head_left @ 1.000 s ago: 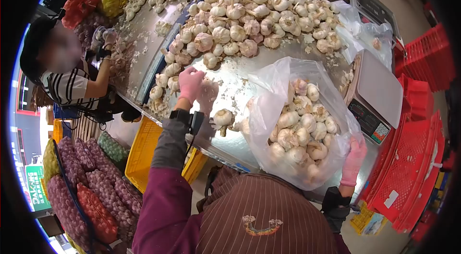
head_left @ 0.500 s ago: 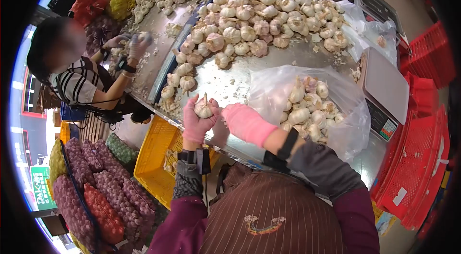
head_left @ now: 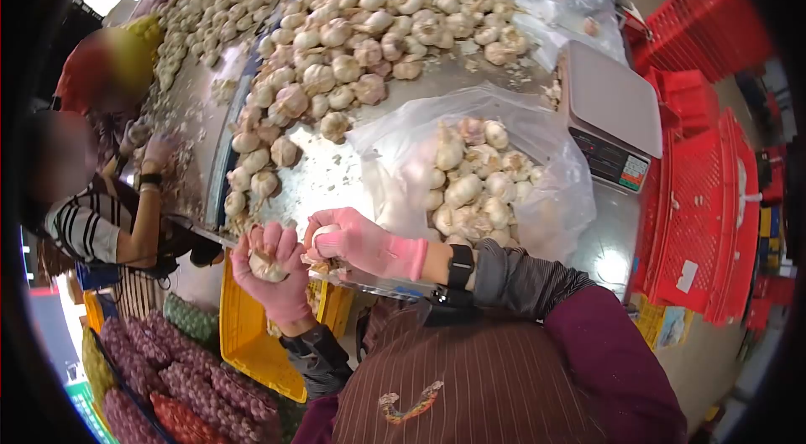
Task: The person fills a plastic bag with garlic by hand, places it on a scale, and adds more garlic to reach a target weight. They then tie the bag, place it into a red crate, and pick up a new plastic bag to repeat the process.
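My left hand (head_left: 275,276), in a pink glove, has its fingers wrapped round a garlic bulb (head_left: 267,267) near the table's front edge. Just right of it, my right hand (head_left: 357,244), also gloved in pink, is closed with a whitish bulb (head_left: 324,236) between thumb and fingers. A large heap of garlic (head_left: 344,45) covers the back of the metal table (head_left: 323,175). Beside my right hand, an open clear plastic bag (head_left: 550,213) holds several bulbs.
At right stand a scale (head_left: 609,100) and red crates (head_left: 693,217). A yellow crate (head_left: 243,335) is below the front edge. Mesh sacks (head_left: 189,377) lie at lower left. Another person (head_left: 101,222) handles garlic across the left side.
The view has shifted, so the table contents sit further left. My left hand has tilted outward with its bulb. My right hand has turned, and a bulb now shows in its fingers.
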Tool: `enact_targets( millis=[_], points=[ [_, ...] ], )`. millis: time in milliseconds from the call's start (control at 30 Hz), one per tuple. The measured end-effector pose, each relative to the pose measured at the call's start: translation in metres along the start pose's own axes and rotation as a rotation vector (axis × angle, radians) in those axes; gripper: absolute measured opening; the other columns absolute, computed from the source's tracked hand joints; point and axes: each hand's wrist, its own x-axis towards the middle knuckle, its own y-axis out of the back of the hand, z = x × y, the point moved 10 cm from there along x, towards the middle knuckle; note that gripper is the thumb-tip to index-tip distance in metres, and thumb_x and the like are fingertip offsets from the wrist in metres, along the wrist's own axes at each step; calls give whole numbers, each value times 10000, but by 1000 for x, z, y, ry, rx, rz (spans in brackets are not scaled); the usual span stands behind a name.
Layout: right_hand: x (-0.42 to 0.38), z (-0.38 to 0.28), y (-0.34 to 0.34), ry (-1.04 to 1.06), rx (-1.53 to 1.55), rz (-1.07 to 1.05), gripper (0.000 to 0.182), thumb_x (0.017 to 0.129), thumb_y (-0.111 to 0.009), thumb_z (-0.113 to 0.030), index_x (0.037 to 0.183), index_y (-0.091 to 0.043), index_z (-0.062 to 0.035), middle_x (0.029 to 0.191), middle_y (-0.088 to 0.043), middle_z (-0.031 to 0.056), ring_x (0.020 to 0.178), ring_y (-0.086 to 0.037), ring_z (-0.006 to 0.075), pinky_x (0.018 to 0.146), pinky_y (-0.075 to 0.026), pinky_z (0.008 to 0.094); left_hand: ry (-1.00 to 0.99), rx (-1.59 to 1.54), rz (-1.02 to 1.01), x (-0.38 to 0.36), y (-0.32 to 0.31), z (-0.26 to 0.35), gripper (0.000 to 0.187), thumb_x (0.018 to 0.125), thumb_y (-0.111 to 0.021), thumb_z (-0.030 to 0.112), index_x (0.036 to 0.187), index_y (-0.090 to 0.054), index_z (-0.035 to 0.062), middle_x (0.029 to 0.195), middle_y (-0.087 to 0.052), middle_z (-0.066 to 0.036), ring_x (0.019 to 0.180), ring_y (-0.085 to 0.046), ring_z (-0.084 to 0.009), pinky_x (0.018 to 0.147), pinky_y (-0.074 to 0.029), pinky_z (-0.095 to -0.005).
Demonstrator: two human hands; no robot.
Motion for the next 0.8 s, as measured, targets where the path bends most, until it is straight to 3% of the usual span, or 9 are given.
enact_targets(
  millis=[100,200,300,400,467,533,600,700,800],
  points=[
    [-64,-62,10,91,95,10,123,800,-593,-85,882,-584,5,686,-569,30,577,-574,132,568,-493,248,123,112,-79,1,-63,-50,323,929,-422,291,681,-410,84,627,-353,-9,543,-322,-125,425,-307,-239],
    [-137,-127,62,833,-719,357,122,815,-586,-101,892,-610,-9,810,-575,46,633,-590,145,599,-489,243,280,389,-194,8,-89,-128,319,920,-448,300,721,-508,58,610,-462,-45,469,-451,-140,425,-387,-269],
    [-183,-118,153,635,-511,746,111,828,-610,-120,880,-647,-29,882,-580,33,806,-595,146,723,-483,263,433,780,-165,32,-42,-200,298,916,-490,316,855,-557,32,751,-543,-46,588,-515,-132,509,-430,-260],
    [-202,-89,189,607,-450,765,124,829,-615,-128,882,-659,-25,951,-614,71,939,-585,184,861,-454,299,497,1119,-278,47,-7,-249,124,842,-557,103,874,-617,-1,823,-626,-57,629,-546,-96,569,-442,-239],
    [-213,-86,186,505,-926,927,175,792,-623,-139,916,-662,-22,999,-630,108,990,-582,241,903,-442,328,492,1213,-324,54,-19,-248,87,815,-567,65,851,-620,5,830,-643,-64,631,-559,-113,582,-448,-254],
    [-217,-83,183,509,-1104,926,195,766,-641,-144,920,-665,-27,1020,-631,120,1019,-571,268,922,-433,346,-536,1602,-556,69,-99,-170,97,767,-601,38,860,-627,30,874,-667,-75,659,-587,-172,602,-453,-299],
    [-217,-78,179,505,-1289,908,218,741,-660,-149,925,-668,-32,1041,-632,131,1048,-560,296,940,-425,364,-978,2002,-232,113,-85,-107,124,724,-652,61,838,-604,63,834,-612,-95,816,-576,-306,734,-464,-397],
    [-206,-70,186,427,-1320,872,261,699,-692,-151,936,-670,-45,1079,-625,132,1073,-544,311,956,-415,394,-873,2326,94,175,-13,-56,167,747,-634,118,904,-611,63,935,-586,-116,927,-550,-331,792,-467,-428],
    [-204,-67,193,368,-1240,892,247,734,-661,-121,960,-657,-22,1114,-612,149,1110,-537,299,980,-404,373,-277,2613,69,209,72,-58,231,749,-605,107,980,-609,100,1101,-524,-156,990,-524,-376,816,-479,-439]
  ],
)
